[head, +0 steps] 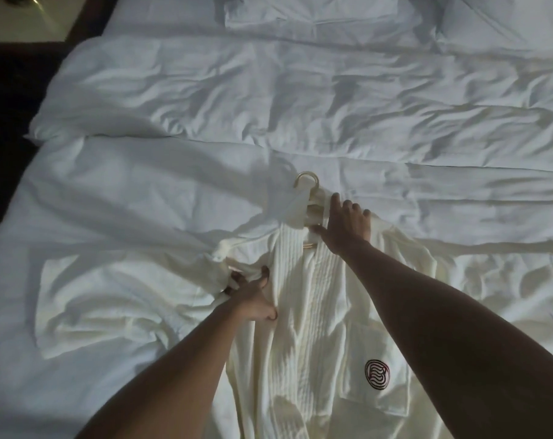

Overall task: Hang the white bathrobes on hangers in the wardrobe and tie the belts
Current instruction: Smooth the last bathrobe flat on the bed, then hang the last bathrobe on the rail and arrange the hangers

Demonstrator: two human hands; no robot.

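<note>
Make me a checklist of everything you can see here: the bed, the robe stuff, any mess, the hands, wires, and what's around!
Surface: bed with a rumpled white duvet.
Job's things: white bathrobe lying flat on the bed, hanger hook at its collar, logo pocket.
Clutter: nothing seen.
Grippers: left hand grips robe fabric; right hand presses flat by the collar.
Cables: nothing seen.
Surroundings: pillows at the head, dark floor.
</note>
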